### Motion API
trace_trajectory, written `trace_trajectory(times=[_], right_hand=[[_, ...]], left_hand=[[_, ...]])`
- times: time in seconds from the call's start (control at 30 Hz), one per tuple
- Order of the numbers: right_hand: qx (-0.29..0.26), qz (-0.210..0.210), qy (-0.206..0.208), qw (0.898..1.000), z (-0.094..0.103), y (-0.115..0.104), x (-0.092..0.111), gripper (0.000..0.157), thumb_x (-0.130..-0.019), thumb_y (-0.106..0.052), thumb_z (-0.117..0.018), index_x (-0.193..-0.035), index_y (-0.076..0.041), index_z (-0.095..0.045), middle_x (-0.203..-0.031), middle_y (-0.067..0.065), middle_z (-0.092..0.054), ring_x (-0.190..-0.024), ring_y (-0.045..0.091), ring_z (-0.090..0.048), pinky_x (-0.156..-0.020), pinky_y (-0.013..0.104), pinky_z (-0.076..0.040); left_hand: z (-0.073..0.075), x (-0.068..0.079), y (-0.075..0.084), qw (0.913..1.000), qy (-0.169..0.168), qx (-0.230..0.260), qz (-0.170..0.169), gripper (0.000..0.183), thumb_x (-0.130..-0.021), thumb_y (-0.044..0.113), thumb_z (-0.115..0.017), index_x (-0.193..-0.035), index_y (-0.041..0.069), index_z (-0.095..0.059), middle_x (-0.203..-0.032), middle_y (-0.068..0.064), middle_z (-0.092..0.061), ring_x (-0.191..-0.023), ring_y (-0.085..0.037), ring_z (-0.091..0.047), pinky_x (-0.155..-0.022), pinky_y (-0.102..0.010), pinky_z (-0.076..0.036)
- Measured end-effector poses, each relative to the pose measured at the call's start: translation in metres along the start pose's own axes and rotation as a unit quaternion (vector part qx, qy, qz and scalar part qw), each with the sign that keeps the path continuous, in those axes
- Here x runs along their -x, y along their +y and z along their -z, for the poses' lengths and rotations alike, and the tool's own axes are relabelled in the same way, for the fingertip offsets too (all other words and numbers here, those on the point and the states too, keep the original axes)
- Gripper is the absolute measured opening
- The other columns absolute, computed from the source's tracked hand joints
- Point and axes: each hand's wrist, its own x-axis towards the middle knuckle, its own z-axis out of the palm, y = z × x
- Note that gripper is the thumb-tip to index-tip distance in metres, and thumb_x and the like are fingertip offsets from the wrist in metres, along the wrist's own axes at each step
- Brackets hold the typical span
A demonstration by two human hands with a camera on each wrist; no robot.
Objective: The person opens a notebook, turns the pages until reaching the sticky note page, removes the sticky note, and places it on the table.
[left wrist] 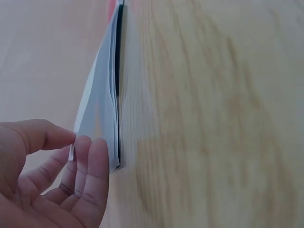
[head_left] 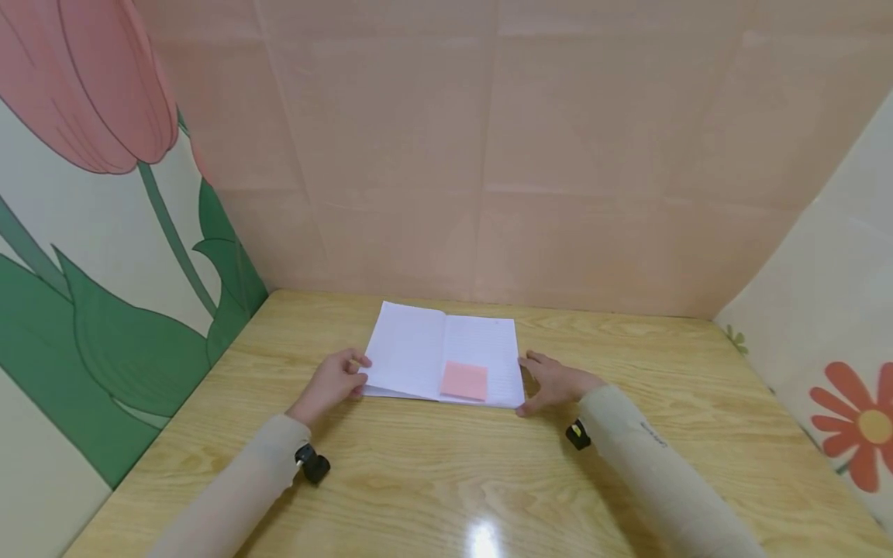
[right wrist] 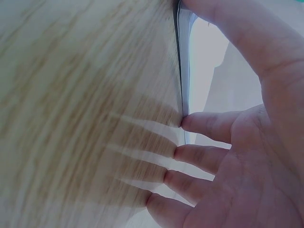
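Observation:
An open notebook [head_left: 408,341] with white pages lies on the table, a pink sticky note pad [head_left: 464,381] low on its right page. At its left edge my left hand [head_left: 337,377] pinches a page between thumb and fingers. In the left wrist view that page [left wrist: 97,102] stands raised above the rest, its near edge bowed. My right hand [head_left: 556,381] is at the notebook's right edge, fingers spread. In the right wrist view, the thumb and index fingertip touch the edge [right wrist: 184,71], and the other fingertips rest on or near the table.
The wooden table [head_left: 418,473] spreads around the notebook. Behind it rises a plain pinkish backdrop [head_left: 558,155]. Flower-patterned panels stand at the left and right, with a tulip [head_left: 105,85] and a red flower [head_left: 872,426]. A small black device is strapped at each wrist.

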Motion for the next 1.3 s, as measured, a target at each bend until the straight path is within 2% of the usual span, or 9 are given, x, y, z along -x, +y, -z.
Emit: trace_trajectory(times=[0.2,0.37,0.63,1.0,1.3], right_hand=[[0.003,-0.002,0.001,1.000,0.000,0.001,-0.001,0.107,-0.076,-0.047,-0.078,-0.151,0.005,-0.020,-0.157,0.030,-0.011,-0.144,0.046,-0.014,-0.113,0.060,-0.019],[0.006,-0.007,-0.002,1.000,-0.001,0.002,-0.002,0.108,-0.076,-0.048,-0.078,-0.151,0.004,-0.021,-0.157,0.029,-0.012,-0.144,0.046,-0.015,-0.113,0.060,-0.019],[0.002,-0.006,-0.001,1.000,-0.001,0.002,-0.002,0.107,-0.076,-0.047,-0.078,-0.150,0.004,-0.021,-0.157,0.029,-0.012,-0.144,0.046,-0.014,-0.113,0.061,-0.019],[-0.006,-0.007,-0.005,1.000,-0.001,0.001,-0.001,0.108,-0.077,-0.047,-0.078,-0.151,0.004,-0.018,-0.157,0.029,-0.009,-0.144,0.046,-0.012,-0.113,0.062,-0.018],[-0.009,-0.006,-0.007,1.000,0.001,-0.003,0.002,0.106,-0.078,-0.044,-0.078,-0.151,0.004,-0.018,-0.157,0.029,-0.009,-0.144,0.046,-0.012,-0.113,0.062,-0.018]], left_hand=[[0.001,-0.004,-0.005,0.9992,-0.024,-0.031,0.011,0.024,-0.085,0.001,-0.059,-0.110,0.000,-0.061,-0.067,-0.006,-0.056,-0.060,-0.016,-0.055,-0.059,-0.026,-0.052],[0.001,-0.004,-0.006,0.9983,-0.039,-0.040,0.015,0.022,-0.085,-0.001,-0.059,-0.108,-0.001,-0.061,-0.069,-0.009,-0.057,-0.060,-0.016,-0.056,-0.059,-0.026,-0.051],[0.000,-0.007,-0.008,0.9974,-0.045,-0.051,0.024,0.019,-0.084,-0.001,-0.062,-0.102,0.000,-0.062,-0.071,-0.008,-0.060,-0.059,-0.016,-0.057,-0.056,-0.026,-0.051],[0.001,-0.010,-0.007,0.9930,-0.049,-0.105,0.027,0.021,-0.077,0.001,-0.066,-0.098,0.004,-0.063,-0.071,-0.004,-0.057,-0.061,-0.015,-0.055,-0.056,-0.025,-0.048],[0.002,-0.011,-0.008,0.9919,-0.053,-0.111,0.031,0.021,-0.077,0.001,-0.068,-0.097,0.005,-0.063,-0.075,-0.006,-0.057,-0.064,-0.016,-0.055,-0.057,-0.025,-0.047]])
